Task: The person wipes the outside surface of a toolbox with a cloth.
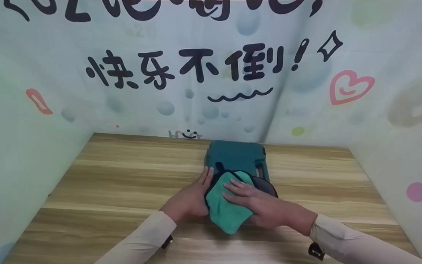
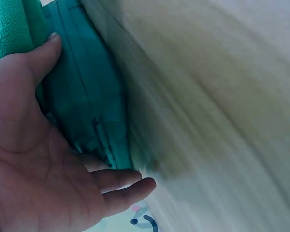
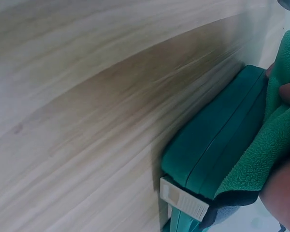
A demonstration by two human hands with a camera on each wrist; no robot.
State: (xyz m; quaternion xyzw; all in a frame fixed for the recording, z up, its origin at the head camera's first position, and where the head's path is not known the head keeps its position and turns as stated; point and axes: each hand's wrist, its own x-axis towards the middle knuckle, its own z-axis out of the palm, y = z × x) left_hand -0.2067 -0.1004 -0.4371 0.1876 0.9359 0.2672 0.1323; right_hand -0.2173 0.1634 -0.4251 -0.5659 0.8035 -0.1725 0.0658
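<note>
A teal plastic case point(image 1: 236, 153) lies flat on the wooden table, a handle slot at its right side. Over its near part is a green fluffy cloth point(image 1: 225, 209) with dark edging and a small loop. My right hand point(image 1: 269, 207) rests on this cloth with fingers spread. Along the case's left side is my left hand point(image 1: 189, 196), its fingers fairly straight. The left wrist view has the thumb at the cloth's edge against the case. A pale latch point(image 3: 183, 199) shows on the case in the right wrist view.
The wooden table point(image 1: 123, 183) extends to both sides of the case. Behind it hangs a printed backdrop point(image 1: 145, 110) with large dark characters, and pale panels stand left and right. A dark strap piece point(image 1: 316, 251) sits under the right sleeve.
</note>
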